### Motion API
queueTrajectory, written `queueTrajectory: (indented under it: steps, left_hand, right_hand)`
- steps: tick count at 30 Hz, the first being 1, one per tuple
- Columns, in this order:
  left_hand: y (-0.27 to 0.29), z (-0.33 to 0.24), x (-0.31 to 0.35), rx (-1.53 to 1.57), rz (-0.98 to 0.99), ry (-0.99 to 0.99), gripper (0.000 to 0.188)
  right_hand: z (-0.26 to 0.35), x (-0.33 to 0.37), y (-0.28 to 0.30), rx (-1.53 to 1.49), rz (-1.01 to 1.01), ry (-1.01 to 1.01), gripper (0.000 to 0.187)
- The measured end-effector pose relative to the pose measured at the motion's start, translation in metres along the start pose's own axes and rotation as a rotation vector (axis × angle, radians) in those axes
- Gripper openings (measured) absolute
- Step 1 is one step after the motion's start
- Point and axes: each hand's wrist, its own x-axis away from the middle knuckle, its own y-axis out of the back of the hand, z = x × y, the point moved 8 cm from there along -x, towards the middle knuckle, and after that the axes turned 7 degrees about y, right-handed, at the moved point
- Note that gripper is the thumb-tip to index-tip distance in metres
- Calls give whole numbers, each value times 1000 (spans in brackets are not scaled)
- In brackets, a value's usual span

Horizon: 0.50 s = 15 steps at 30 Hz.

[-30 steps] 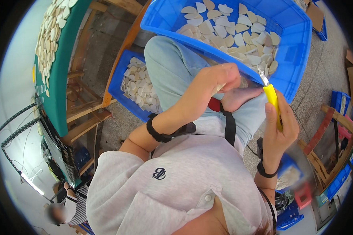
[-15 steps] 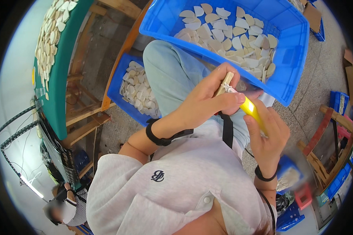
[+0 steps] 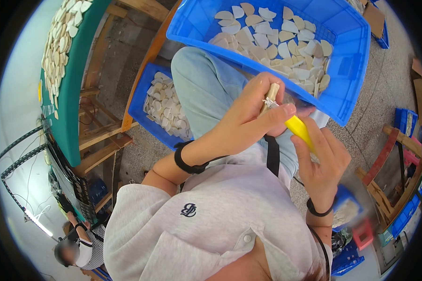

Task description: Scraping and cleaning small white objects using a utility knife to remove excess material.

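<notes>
My left hand [image 3: 255,110] is closed around a small pale piece [image 3: 273,92], seen nearly edge-on, with white shavings [image 3: 269,101] curling at its side. In my right hand [image 3: 324,161] is a yellow-handled cutting tool [image 3: 301,131], pointing up and left at the piece. My left thumb lies near the tool's front end, and its blade is mostly hidden. Both hands are above my lap, just by the near edge of a large blue bin [image 3: 354,89]. Many pale half-round pieces [image 3: 290,61] lie inside that bin.
A smaller blue bin [image 3: 137,105] with similar pieces stands left of my knee. More pieces are heaped on a green-topped table [image 3: 77,84] at far left. Another person [image 3: 86,250] sits at lower left. A wooden frame [image 3: 384,201] and a red stool [image 3: 362,235] are at right.
The tool has turned slightly in my right hand, which has shifted a little right and down. The white shavings at the piece look more bunched up. My left hand keeps its grip.
</notes>
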Motion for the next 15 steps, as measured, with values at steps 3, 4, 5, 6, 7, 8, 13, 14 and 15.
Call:
queueTrajectory:
  steps: [3, 4, 5, 6, 7, 8, 13, 14, 15]
  left_hand:
    - [8, 0, -2, -276, -55, -87, 14]
    - [9, 2, -2, -276, -56, -86, 14]
    - [9, 2, -2, -273, -53, -96, 14]
    - [9, 2, -3, -269, -47, -108, 15]
    - [8, 1, -3, -269, -45, -109, 15]
    - [9, 3, -3, -210, -53, -65, 14]
    - [8, 3, -7, -159, -42, -52, 27]
    - [8, 12, -9, 62, 61, 22, 39]
    - [6, 17, -10, 284, 159, 96, 52]
  right_hand:
    - [0, 0, 0, 20, -23, -2, 36]
    - [1, 0, -1, 19, -22, -2, 36]
    - [1, -1, -2, 41, -15, -5, 36]
    - [1, -1, -2, 66, -9, -9, 36]
    - [2, -1, -3, 68, -10, -10, 36]
    - [0, -1, -4, 83, -19, -26, 36]
    - [-8, -2, -5, 51, -36, -136, 34]
    - [-14, -1, -1, -7, -99, -165, 32]
    - [-19, 1, 3, -69, -160, -192, 30]
